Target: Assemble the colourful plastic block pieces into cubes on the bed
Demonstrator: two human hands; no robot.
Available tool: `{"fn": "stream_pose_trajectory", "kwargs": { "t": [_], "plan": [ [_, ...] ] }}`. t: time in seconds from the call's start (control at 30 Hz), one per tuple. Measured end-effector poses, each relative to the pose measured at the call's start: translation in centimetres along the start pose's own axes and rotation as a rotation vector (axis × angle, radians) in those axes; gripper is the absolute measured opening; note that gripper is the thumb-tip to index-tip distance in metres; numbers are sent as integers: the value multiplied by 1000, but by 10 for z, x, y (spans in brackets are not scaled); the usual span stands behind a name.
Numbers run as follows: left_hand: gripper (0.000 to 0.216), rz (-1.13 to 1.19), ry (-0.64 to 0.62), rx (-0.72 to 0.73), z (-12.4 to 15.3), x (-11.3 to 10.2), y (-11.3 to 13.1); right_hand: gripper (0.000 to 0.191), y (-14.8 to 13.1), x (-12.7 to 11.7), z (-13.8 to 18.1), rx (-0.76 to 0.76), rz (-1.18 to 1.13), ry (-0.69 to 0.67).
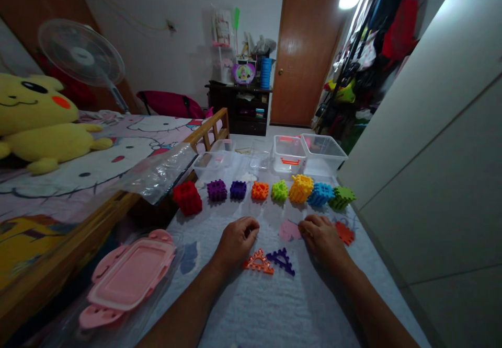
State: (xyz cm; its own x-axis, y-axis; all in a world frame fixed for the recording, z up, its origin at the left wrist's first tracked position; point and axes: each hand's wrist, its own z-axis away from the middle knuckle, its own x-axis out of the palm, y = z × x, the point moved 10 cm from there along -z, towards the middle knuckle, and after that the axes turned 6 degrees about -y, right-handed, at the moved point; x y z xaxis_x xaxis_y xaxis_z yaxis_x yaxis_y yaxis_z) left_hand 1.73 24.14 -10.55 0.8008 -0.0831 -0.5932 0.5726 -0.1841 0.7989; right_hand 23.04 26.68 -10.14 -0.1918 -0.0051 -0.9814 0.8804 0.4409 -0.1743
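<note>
My left hand (pixel 237 239) rests on the cloth with its fingers curled toward the thumb, and nothing shows in it. My right hand (pixel 322 237) lies palm down, fingers bent together; whatever is under them, if anything, is hidden. Between my wrists lie an orange triangular toy piece (pixel 259 262) and a dark purple triangular piece (pixel 281 261), both flat with notched edges. The orange one is close beside my left hand. A flat red-orange notched piece (pixel 345 233) lies just right of my right hand. At its fingertips is a pink patch (pixel 289 230) on the cloth.
Beyond my hands stands a row of notched block stacks, from red (pixel 187 198) through yellow (pixel 301 188) to green (pixel 342 197). Clear plastic bins (pixel 289 154) stand behind. A pink lid (pixel 131 272) is at left, beside the wooden bed rail (pixel 117 201). A white cabinet (pixel 435 181) bounds the right.
</note>
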Motion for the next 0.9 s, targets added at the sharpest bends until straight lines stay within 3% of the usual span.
{"fn": "stream_pose_trajectory", "kwargs": {
  "t": [0.43, 0.63, 0.8, 0.9],
  "plan": [
    [12, 12, -7, -18, -1, -4, -3, 15, 42, -7, 12, 281, 236, -57],
    [12, -19, -88, 16, 2, 0, 7, 17, 15, -8, 8, 31, -49, 53],
    [52, -100, -329, 245, 17, 30, 47, 16, -26, -3, 9, -122, -346, -22],
    [52, -171, -441, 271, 24, 48, 53, 14, -62, -3, 13, -244, -444, -84]
  ]
}}
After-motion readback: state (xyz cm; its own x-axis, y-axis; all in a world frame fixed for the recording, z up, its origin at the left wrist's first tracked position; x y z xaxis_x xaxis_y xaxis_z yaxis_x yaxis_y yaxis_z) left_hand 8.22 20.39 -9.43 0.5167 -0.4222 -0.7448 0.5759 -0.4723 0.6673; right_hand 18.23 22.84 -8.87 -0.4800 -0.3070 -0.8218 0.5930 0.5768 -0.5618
